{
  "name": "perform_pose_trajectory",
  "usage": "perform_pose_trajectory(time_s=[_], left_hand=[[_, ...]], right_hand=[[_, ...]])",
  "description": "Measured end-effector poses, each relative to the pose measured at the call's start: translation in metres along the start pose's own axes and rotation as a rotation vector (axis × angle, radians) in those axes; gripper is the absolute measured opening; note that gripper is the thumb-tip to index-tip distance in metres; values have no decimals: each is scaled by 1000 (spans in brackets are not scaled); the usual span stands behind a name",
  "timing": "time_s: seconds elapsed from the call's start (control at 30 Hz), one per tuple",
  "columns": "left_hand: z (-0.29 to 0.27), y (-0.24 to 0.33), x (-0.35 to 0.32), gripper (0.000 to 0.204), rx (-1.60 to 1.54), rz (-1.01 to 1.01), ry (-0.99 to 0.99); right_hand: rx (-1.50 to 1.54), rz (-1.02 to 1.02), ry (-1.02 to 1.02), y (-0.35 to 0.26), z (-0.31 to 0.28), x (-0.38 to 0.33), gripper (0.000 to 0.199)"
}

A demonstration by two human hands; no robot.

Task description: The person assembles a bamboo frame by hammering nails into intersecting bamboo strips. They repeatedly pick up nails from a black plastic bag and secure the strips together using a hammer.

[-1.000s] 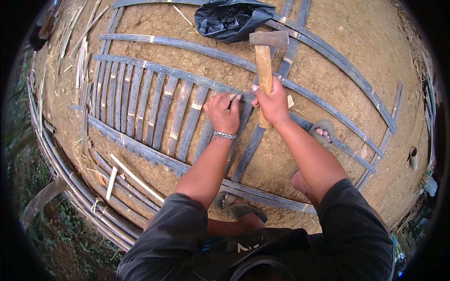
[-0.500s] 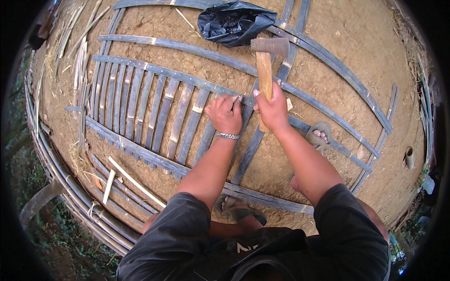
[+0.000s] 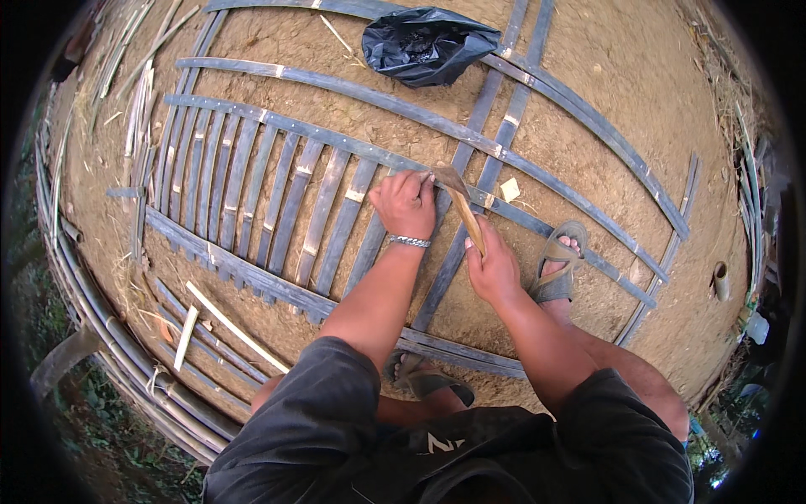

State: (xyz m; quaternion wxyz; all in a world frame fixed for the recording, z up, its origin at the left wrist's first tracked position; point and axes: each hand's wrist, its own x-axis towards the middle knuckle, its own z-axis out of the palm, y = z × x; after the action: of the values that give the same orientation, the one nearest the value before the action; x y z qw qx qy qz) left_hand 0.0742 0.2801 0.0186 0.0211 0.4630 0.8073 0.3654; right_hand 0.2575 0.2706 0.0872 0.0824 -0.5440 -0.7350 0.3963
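My right hand (image 3: 494,270) is wrapped round the wooden handle of a hatchet (image 3: 464,210). The hatchet's head is down beside the fingertips of my left hand (image 3: 404,204), at the long upper bamboo rail (image 3: 323,135). Thumb and fingers of the left hand are pinched together on that rail; whatever is between them is too small to make out. Left of it, several dark bamboo slats (image 3: 271,197) run side by side from this rail to a lower bamboo rail (image 3: 243,266). Small pale dots mark the upper rail where slats cross it.
A black plastic bag (image 3: 430,71), its mouth open, sits beyond my hands on bare earth. More long bamboo strips (image 3: 579,200) cross to the right, near my sandalled foot (image 3: 557,260). Pale split pieces (image 3: 235,326) lie lower left, inside a border of bamboo poles (image 3: 126,336).
The hatchet has swung down from above, its head now by my left fingertips. My right hand has dropped nearer to me. The left hand stays pinched at the same spot.
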Motion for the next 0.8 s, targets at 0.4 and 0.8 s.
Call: perform_pose_trajectory(time_s=[0.4,0.8], left_hand=[[1,-2,-1,12,-31,-3,17],[0,1,1,12,-11,-13,-11]], right_hand=[[17,-86,82,-18,-10,-3,52],[-103,-13,-42,-22,-17,0,54]])
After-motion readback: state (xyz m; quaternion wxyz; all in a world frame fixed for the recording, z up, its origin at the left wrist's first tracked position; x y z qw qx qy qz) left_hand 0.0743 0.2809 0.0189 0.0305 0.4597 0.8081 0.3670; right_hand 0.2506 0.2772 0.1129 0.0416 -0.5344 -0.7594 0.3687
